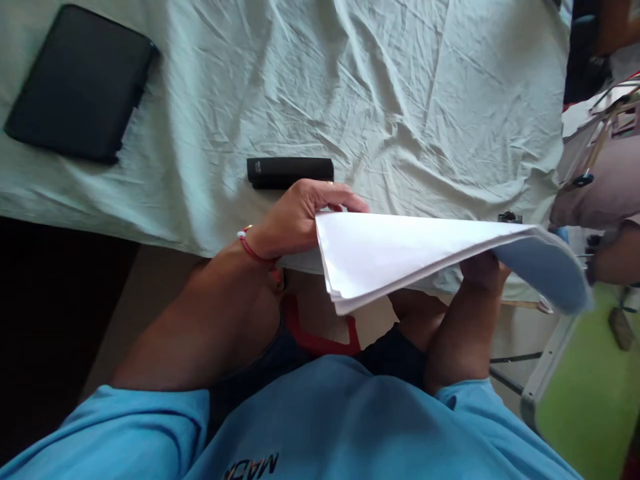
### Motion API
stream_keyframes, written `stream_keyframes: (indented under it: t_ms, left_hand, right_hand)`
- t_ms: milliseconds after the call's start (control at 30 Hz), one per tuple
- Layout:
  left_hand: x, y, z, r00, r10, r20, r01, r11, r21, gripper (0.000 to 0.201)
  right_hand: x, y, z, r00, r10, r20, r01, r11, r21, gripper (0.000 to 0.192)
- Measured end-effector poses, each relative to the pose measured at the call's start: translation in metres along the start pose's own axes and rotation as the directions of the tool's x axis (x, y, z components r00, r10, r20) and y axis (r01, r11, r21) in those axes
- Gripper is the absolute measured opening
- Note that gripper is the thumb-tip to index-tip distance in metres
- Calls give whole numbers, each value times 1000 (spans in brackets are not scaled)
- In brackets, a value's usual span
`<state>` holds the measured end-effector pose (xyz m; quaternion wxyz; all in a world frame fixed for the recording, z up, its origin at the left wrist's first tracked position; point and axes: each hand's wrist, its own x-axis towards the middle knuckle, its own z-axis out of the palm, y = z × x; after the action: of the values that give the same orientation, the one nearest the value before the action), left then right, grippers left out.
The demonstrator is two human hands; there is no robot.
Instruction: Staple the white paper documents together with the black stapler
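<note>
A stack of white paper sheets (400, 250) is held up in front of me, over the table's near edge, its right part bending downward. My left hand (313, 213) grips the stack's left end, thumb side along the top edge; some fingers are hidden behind the sheets. Under the right part, my right hand (483, 268) holds the paper from below, most of its fingers covered. Just beyond my left hand lies a black stapler-like oblong object (290, 171) on the cloth.
A pale wrinkled cloth (375, 100) covers the table. At the far left lies a flat black case or device (83, 83). A small dark item (510, 217) shows behind the paper. To the right are a metal-edged green surface (590, 380) and part of another person (600, 180).
</note>
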<state>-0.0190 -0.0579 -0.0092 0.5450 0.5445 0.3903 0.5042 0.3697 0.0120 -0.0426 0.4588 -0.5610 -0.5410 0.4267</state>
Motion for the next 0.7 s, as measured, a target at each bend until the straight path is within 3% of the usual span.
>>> stream_keyframes:
  t_ms: [100, 200, 300, 500, 700]
  left_hand:
    - [1, -4, 4, 997, -69, -33, 69, 998, -4, 13]
    - [4, -16, 7, 969, -125, -211, 132, 991, 19, 39]
    - [8, -30, 8, 936, -164, -311, 169, 986, -11, 43]
    - [7, -31, 6, 932, -194, -306, 199, 980, -14, 53]
    - [2, -22, -1, 951, -234, -205, 229, 972, -48, 43]
  right_hand:
    - [-1, 0, 5, 999, -5, -48, 6, 1000, 8, 39]
    - [-3, 0, 11, 997, 23, -69, -21, 1000, 21, 46]
    - [-5, 1, 16, 996, 77, -49, -75, 996, 48, 53]
    - [-7, 4, 22, 983, 182, -8, -181, 981, 70, 53]
    - [-3, 6, 22, 978, 198, -60, -193, 978, 79, 57]
